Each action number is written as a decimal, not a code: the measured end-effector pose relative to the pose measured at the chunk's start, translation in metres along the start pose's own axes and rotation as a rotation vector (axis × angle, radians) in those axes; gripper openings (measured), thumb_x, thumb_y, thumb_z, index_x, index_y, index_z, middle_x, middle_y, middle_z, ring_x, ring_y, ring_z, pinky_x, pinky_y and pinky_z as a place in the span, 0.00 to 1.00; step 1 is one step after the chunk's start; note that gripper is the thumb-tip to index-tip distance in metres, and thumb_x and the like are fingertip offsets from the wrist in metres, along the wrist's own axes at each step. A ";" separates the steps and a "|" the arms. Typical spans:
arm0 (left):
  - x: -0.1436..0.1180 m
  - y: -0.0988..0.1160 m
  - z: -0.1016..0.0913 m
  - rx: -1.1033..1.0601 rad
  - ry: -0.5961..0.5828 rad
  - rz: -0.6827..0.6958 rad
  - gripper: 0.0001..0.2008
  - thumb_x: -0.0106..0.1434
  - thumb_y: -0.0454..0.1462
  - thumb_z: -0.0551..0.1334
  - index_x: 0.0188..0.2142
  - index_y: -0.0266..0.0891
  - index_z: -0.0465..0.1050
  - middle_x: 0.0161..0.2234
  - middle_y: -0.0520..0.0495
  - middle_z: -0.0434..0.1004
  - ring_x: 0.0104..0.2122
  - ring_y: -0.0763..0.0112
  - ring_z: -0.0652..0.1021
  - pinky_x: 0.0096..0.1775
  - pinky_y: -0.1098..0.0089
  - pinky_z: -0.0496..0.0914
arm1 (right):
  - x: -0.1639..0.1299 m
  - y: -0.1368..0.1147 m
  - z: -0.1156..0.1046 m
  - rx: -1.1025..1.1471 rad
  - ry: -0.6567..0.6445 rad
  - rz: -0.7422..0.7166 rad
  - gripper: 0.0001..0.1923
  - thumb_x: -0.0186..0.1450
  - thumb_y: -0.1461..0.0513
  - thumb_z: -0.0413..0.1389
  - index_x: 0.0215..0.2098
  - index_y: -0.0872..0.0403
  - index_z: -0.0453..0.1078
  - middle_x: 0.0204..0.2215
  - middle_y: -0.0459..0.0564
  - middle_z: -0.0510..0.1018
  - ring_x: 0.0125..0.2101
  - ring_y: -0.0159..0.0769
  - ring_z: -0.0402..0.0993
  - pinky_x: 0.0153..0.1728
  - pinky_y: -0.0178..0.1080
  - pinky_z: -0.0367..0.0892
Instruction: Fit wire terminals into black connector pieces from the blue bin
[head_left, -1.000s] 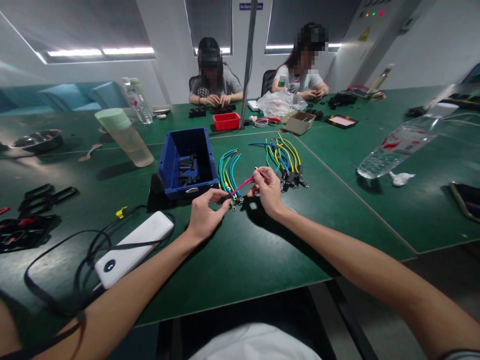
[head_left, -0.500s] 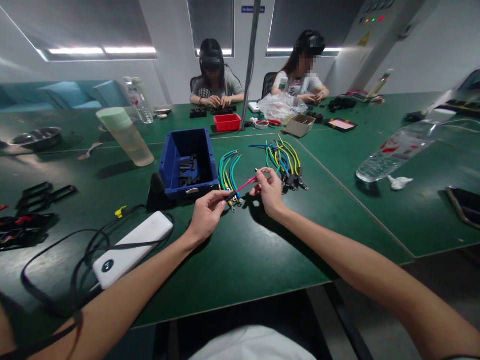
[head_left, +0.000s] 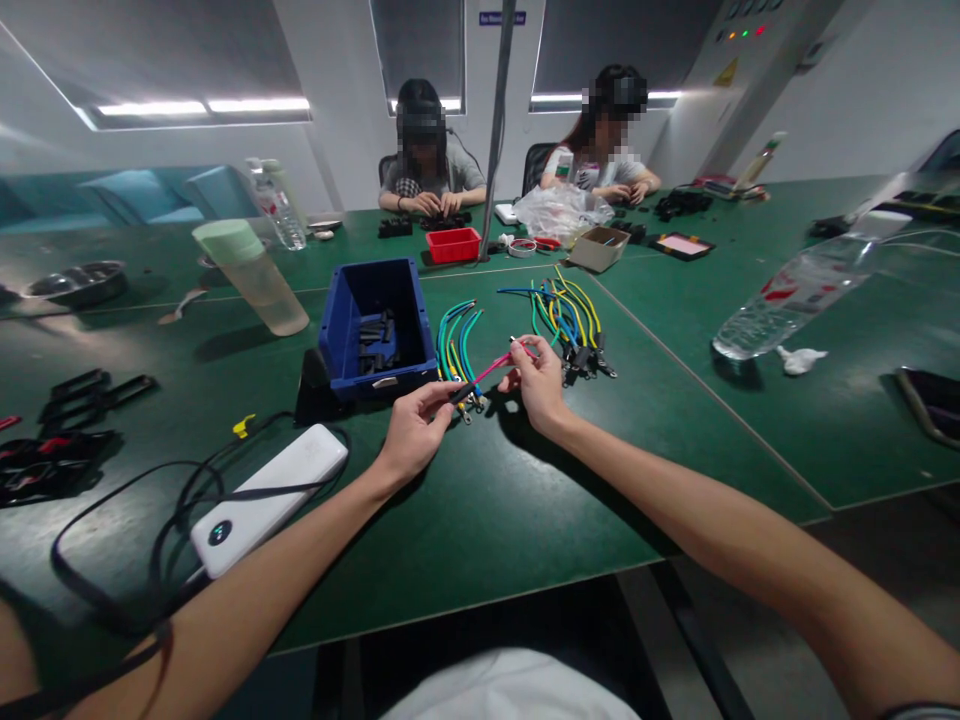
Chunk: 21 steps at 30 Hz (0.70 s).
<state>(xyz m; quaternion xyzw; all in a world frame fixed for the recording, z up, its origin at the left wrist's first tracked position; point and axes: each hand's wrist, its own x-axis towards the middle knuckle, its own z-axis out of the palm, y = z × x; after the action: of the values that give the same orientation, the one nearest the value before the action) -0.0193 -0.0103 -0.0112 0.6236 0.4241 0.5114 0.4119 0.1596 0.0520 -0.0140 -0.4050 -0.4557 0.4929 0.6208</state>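
Observation:
A thin red wire [head_left: 490,371] stretches between my two hands over the table. My left hand [head_left: 412,435] is closed, pinching a black sleeve [head_left: 463,392] at the wire's left end. Fingers of my right hand [head_left: 541,392] grip the wire near its other end. Just behind my left fingertips lies a row of green, blue and yellow wires [head_left: 466,335] with metal lugs. Beyond my right hand is a second bunch of wires [head_left: 586,300], with black sleeves [head_left: 579,358] on several near ends. The blue bin [head_left: 386,387] at left holds several black pieces [head_left: 377,330].
A white power bank [head_left: 274,495] with a black cable lies left of my left forearm. Water bottles stand left [head_left: 255,280] and right [head_left: 802,290]. A red tray [head_left: 453,246], a small box [head_left: 598,250] and a pole [head_left: 496,140] are farther back; two people sit across the table.
Both hands keep nearly the same hold on the wire and sleeve. The view has shifted very slightly; nothing was picked up or let go.

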 end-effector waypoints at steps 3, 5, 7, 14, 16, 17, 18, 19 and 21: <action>0.000 0.001 0.000 -0.002 0.006 -0.007 0.14 0.58 0.31 0.59 0.44 0.36 0.74 0.43 0.43 0.78 0.43 0.65 0.78 0.50 0.62 0.71 | 0.000 -0.001 0.000 -0.005 -0.003 -0.002 0.15 0.59 0.51 0.56 0.36 0.50 0.59 0.22 0.40 0.74 0.12 0.28 0.69 0.11 0.29 0.61; 0.001 0.001 0.001 -0.011 0.010 -0.010 0.14 0.58 0.31 0.59 0.44 0.36 0.74 0.43 0.43 0.78 0.43 0.65 0.78 0.50 0.62 0.71 | 0.000 -0.001 0.000 -0.010 -0.005 0.001 0.15 0.59 0.51 0.56 0.36 0.50 0.59 0.22 0.40 0.74 0.12 0.28 0.70 0.11 0.29 0.61; 0.001 0.000 0.001 -0.021 0.009 -0.014 0.14 0.58 0.31 0.59 0.44 0.36 0.74 0.43 0.43 0.78 0.43 0.65 0.78 0.50 0.62 0.71 | 0.000 0.000 0.000 -0.011 -0.009 0.002 0.14 0.59 0.52 0.56 0.36 0.50 0.59 0.22 0.40 0.74 0.12 0.28 0.70 0.11 0.29 0.61; 0.001 0.001 0.000 -0.031 -0.015 -0.037 0.15 0.58 0.31 0.59 0.45 0.35 0.74 0.43 0.44 0.78 0.44 0.65 0.78 0.51 0.64 0.70 | 0.000 0.000 0.000 -0.029 -0.018 0.001 0.15 0.59 0.51 0.55 0.37 0.50 0.59 0.23 0.40 0.74 0.13 0.28 0.70 0.12 0.29 0.61; 0.001 0.001 0.000 -0.037 -0.015 -0.038 0.15 0.58 0.31 0.59 0.45 0.35 0.74 0.44 0.44 0.78 0.44 0.65 0.77 0.51 0.64 0.70 | 0.000 0.000 0.000 -0.032 -0.019 0.005 0.15 0.59 0.51 0.55 0.37 0.50 0.59 0.22 0.40 0.73 0.13 0.28 0.70 0.12 0.29 0.61; 0.001 0.001 0.000 -0.041 -0.013 -0.039 0.15 0.58 0.31 0.59 0.45 0.35 0.74 0.44 0.44 0.78 0.45 0.65 0.77 0.51 0.64 0.70 | 0.000 0.000 0.000 -0.033 -0.021 0.005 0.15 0.59 0.51 0.55 0.37 0.50 0.59 0.22 0.39 0.73 0.13 0.28 0.69 0.12 0.29 0.60; 0.001 0.001 0.000 -0.047 -0.013 -0.041 0.15 0.58 0.31 0.59 0.45 0.35 0.74 0.44 0.44 0.78 0.45 0.65 0.77 0.51 0.64 0.70 | 0.000 0.000 0.000 -0.033 -0.023 0.003 0.15 0.60 0.51 0.55 0.37 0.50 0.59 0.22 0.39 0.73 0.12 0.28 0.69 0.12 0.29 0.60; 0.001 0.000 0.001 -0.054 -0.013 -0.042 0.15 0.58 0.31 0.59 0.46 0.35 0.74 0.44 0.44 0.78 0.45 0.65 0.77 0.51 0.64 0.70 | 0.000 0.000 0.000 -0.034 -0.026 0.001 0.14 0.60 0.51 0.55 0.37 0.50 0.59 0.21 0.39 0.73 0.12 0.28 0.69 0.12 0.29 0.60; 0.001 0.000 0.001 -0.067 -0.018 -0.044 0.16 0.58 0.31 0.59 0.46 0.35 0.74 0.45 0.44 0.78 0.45 0.65 0.77 0.51 0.64 0.69 | 0.000 0.000 0.000 -0.041 -0.028 0.001 0.14 0.60 0.51 0.55 0.37 0.50 0.59 0.21 0.39 0.72 0.12 0.28 0.69 0.12 0.29 0.60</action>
<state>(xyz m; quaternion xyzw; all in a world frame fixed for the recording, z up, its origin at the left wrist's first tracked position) -0.0186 -0.0094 -0.0112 0.6044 0.4167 0.5106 0.4475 0.1596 0.0521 -0.0143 -0.4109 -0.4741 0.4896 0.6056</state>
